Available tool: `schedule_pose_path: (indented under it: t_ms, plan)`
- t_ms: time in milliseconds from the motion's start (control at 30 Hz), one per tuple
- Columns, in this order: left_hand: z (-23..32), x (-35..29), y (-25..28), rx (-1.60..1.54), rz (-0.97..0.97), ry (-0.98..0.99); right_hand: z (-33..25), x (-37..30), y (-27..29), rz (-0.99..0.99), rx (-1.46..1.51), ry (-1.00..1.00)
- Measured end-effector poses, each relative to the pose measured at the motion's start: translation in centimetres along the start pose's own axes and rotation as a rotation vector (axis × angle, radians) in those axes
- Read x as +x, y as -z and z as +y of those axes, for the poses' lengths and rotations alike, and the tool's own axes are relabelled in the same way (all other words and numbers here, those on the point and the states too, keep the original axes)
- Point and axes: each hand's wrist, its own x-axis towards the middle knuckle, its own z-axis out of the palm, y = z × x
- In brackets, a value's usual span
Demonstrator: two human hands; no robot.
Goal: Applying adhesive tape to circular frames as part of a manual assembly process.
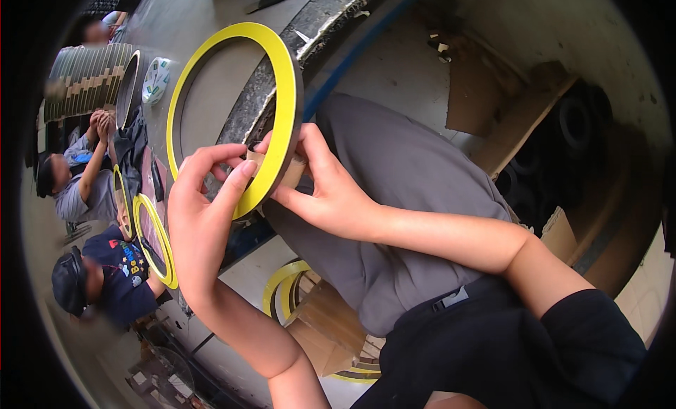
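Observation:
A large flat ring (284,78), yellow on its face and dark on its outer side, stands tilted up in front of me. A short strip of brown tape (293,174) wraps around its lower right part. My left hand (211,190) is closed, its thumb and forefinger pinching the strip's end at the ring's inner edge. On the outer side, my right hand (324,187) is closed around the ring beside the tape, its thumb low and some fingertips reaching behind. The ring hides part of those fingers.
A dark, worn table edge (313,28) runs behind the ring. More yellow rings (285,286) lie below by a cardboard piece (327,324). At right, a cardboard box (524,138) holds black rolls. Co-workers (116,268) sit at left, near a row of stacked rings (88,81).

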Motion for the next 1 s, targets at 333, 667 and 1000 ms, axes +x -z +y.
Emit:
schedule_pose_path:
  t_ms: [333, 667, 1000]
  plan:
    - [-0.8, 0.8, -0.4, -0.155, -0.076, -0.022, 0.4, -0.1, -0.1, 0.003, -0.009, 0.018]
    - [-0.4, 0.0, -0.5, -0.161, 0.163, -0.082, 0.3, 1.1, -0.7, -0.007, -0.079, 0.09]
    - [-0.2, -1.3, -2.2, -0.165, 0.219, -0.168, 1.7, -0.9, 0.8, -0.051, -0.064, -0.032]
